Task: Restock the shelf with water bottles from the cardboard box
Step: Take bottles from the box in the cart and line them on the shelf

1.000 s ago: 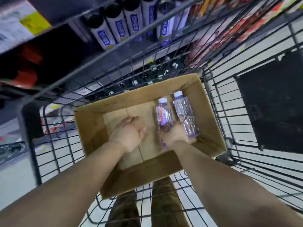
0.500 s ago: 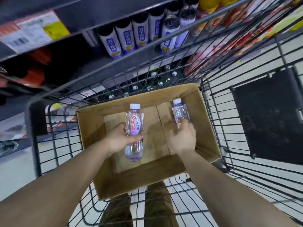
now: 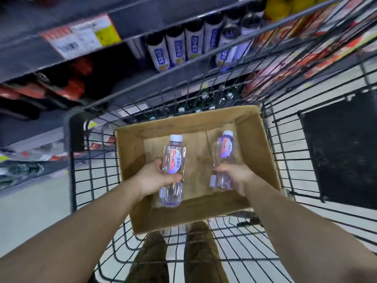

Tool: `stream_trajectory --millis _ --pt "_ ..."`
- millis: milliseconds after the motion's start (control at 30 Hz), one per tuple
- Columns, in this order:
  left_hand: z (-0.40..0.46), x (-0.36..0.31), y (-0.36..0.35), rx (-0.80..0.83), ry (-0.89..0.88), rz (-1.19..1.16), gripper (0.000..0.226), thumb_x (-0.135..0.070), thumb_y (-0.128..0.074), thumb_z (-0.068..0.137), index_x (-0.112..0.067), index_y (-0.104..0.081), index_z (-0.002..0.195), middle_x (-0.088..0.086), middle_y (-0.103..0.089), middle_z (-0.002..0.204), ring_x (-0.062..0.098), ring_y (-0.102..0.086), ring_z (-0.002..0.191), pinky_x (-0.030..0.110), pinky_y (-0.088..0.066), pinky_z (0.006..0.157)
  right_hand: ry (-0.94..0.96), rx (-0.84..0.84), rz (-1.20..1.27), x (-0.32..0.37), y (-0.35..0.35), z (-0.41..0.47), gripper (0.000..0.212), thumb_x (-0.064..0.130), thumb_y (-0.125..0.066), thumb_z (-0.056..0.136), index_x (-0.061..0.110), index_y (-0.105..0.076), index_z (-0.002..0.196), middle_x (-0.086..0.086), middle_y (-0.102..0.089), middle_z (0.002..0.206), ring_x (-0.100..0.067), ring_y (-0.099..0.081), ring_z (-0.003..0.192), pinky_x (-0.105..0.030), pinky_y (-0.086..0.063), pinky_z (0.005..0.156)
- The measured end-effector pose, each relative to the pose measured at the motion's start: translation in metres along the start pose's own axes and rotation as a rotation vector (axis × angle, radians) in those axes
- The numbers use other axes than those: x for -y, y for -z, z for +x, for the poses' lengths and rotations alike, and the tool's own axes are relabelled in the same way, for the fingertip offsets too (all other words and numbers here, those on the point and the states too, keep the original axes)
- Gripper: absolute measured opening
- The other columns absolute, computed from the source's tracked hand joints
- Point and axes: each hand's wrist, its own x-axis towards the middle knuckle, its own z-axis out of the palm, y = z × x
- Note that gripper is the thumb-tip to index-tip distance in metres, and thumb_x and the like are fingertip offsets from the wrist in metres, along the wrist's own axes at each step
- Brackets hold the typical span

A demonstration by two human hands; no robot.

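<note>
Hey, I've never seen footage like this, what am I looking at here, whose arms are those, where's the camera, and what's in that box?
There is no machine here: these are a person's two bare arms. The one picture comes from a wide-angle camera worn on their head, looking forward and down, so the arms reach in from the bottom and straight lines bend.

The left hand grips a clear water bottle with a white cap around its middle. The right hand grips a second bottle of the same kind. Both bottles are over an open cardboard box, whose visible floor holds no other bottles.

The box sits in a black wire cart. Past the cart is a store shelf with rows of dark-capped drink bottles and a price tag, too blurred to read. The person's legs show through the cart's bottom.
</note>
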Motion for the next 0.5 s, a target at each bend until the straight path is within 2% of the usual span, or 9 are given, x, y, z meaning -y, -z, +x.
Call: stream_trajectory --millis 67,133,200,267,300,367,400,433,500 --pt "-0.021 -0.016 0.001 -0.019 -0.025 -0.036 0.083 -0.042 -0.087 0.046 -0.011 -0.062 0.119 0.003 -0.075 0.105 0.020 -0.072 0.097 0.040 -0.055 0.095 -0.028 0.161 0.147 0.001 -0.012 -0.031 0.021 -0.011 -0.053 0.087 0.005 -0.061 0.098 -0.009 -0.065 0.070 -0.017 -0.065 0.051 -0.027 -0.054 0.043" --pt "-0.048 -0.032 0.005 -0.019 -0.058 -0.055 0.065 -0.028 -0.088 0.063 -0.009 -0.061 0.119 0.007 -0.075 0.107 0.027 -0.071 0.102 0.041 -0.055 0.095 -0.057 0.304 0.154 0.003 -0.025 -0.060 0.022 -0.008 -0.052 0.088 0.006 -0.064 0.100 -0.011 -0.067 0.081 -0.023 -0.068 0.064 -0.035 -0.060 0.055" --pt "-0.079 -0.044 0.015 -0.029 -0.107 -0.099 0.062 -0.024 -0.086 0.068 -0.012 -0.059 0.122 0.007 -0.074 0.110 0.026 -0.070 0.105 0.040 -0.054 0.096 -0.028 0.372 0.044 0.011 -0.041 -0.091 0.025 -0.007 -0.058 0.083 0.007 -0.066 0.102 -0.010 -0.069 0.089 -0.022 -0.068 0.074 -0.036 -0.058 0.066" --pt "-0.115 -0.055 0.027 -0.061 -0.168 -0.157 0.070 -0.032 -0.084 0.061 -0.016 -0.058 0.124 0.002 -0.074 0.111 0.019 -0.070 0.100 0.034 -0.054 0.091 0.050 0.383 -0.107 0.024 -0.057 -0.122 0.046 -0.003 -0.070 0.071 0.011 -0.061 0.115 -0.007 -0.071 0.101 -0.022 -0.068 0.087 -0.035 -0.055 0.068" --pt "-0.136 -0.060 0.035 -0.074 -0.204 -0.186 0.067 -0.030 -0.081 0.061 -0.015 -0.060 0.122 0.001 -0.074 0.108 0.017 -0.068 0.095 0.031 -0.053 0.085 0.090 0.406 -0.173 0.033 -0.067 -0.140 0.053 -0.002 -0.072 0.070 0.014 -0.058 0.119 -0.005 -0.071 0.107 -0.023 -0.067 0.094 -0.033 -0.054 0.066" --pt "-0.177 -0.063 0.054 -0.097 -0.278 -0.254 0.052 -0.021 -0.078 0.069 -0.012 -0.063 0.118 0.002 -0.074 0.102 0.016 -0.066 0.086 0.031 -0.052 0.078 0.200 0.470 -0.280 0.052 -0.088 -0.176 0.051 -0.004 -0.070 0.078 0.018 -0.055 0.121 -0.008 -0.069 0.117 -0.026 -0.065 0.107 -0.029 -0.051 0.067" --pt "-0.198 -0.064 0.065 -0.102 -0.307 -0.287 0.047 -0.017 -0.077 0.075 -0.013 -0.062 0.120 0.003 -0.073 0.104 0.016 -0.066 0.087 0.031 -0.054 0.077 0.255 0.506 -0.331 0.062 -0.100 -0.193 0.051 -0.002 -0.070 0.079 0.021 -0.054 0.122 -0.010 -0.068 0.119 -0.024 -0.066 0.104 -0.030 -0.049 0.071" --pt "-0.219 -0.064 0.077 -0.105 -0.320 -0.319 0.045 -0.016 -0.075 0.081 -0.016 -0.059 0.123 0.003 -0.073 0.109 0.016 -0.067 0.091 0.029 -0.054 0.073 0.295 0.543 -0.381 0.072 -0.114 -0.211 0.052 0.002 -0.071 0.079 0.024 -0.054 0.123 -0.010 -0.068 0.116 -0.017 -0.069 0.092 -0.031 -0.046 0.073" --pt "-0.261 -0.055 0.105 -0.100 -0.352 -0.383 0.043 -0.021 -0.071 0.089 -0.025 -0.053 0.128 0.001 -0.070 0.118 0.018 -0.067 0.101 0.025 -0.054 0.063 0.364 0.615 -0.459 0.087 -0.147 -0.248 0.052 0.008 -0.070 0.085 0.029 -0.050 0.127 0.001 -0.068 0.101 -0.004 -0.064 0.066 -0.032 -0.048 0.072"
